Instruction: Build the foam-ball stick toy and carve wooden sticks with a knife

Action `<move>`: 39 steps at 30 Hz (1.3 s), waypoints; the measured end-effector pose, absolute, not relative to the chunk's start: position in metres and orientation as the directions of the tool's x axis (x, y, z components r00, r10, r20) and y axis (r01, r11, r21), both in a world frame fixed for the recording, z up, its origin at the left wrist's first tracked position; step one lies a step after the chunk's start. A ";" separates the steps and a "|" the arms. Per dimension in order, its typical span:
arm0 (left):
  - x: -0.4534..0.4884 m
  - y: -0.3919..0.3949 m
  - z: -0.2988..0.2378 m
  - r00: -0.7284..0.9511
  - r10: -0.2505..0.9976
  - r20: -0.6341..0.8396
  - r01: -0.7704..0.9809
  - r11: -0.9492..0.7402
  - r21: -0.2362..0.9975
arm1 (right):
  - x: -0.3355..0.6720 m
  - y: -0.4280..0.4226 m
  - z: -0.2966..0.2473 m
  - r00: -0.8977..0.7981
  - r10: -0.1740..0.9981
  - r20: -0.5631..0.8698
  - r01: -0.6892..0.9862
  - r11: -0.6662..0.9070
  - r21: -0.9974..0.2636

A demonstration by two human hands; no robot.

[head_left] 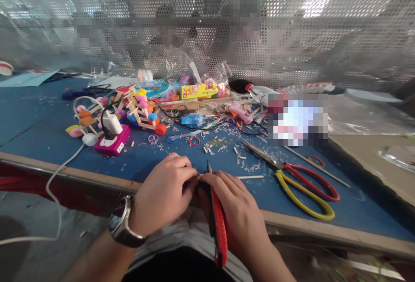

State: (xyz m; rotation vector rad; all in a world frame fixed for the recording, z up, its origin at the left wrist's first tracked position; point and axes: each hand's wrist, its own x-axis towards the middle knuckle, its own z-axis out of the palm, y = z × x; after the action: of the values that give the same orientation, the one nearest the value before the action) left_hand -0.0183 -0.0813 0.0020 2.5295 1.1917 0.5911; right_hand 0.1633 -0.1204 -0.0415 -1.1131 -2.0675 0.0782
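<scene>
My right hand [235, 204] is closed around a red utility knife [219, 225], its blade pointing away from me over the table edge. A thin wooden stick [251, 177] runs out to the right from between my hands. My left hand [170, 187], with a watch on the wrist, is closed at the stick's left end, its fingertips meeting the right thumb near the blade. The exact grip of the left fingers is partly hidden. Right of my hands lie large scissors [275, 165] with one red and one yellow handle, blades apart.
A purple power block [113, 140] with a white charger [111, 124] stands left, its cable hanging over the edge. Behind it are stick models [142, 113] with coloured pieces. A pink glue gun [240, 113], a bottle [259, 92] and wood shavings [223, 137] lie farther back; cardboard [372, 156] at right.
</scene>
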 end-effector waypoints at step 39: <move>-0.012 -0.082 -0.011 0.429 0.847 0.314 0.712 -0.531 0.460 | 0.168 -0.133 -0.051 -0.199 0.748 0.633 0.637 0.590 -0.496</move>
State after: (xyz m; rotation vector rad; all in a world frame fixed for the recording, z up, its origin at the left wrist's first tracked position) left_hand -0.0119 -0.0824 -0.0109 2.4267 1.3561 0.7565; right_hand 0.1677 -0.1333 -0.0508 -1.1110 -1.9114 0.1533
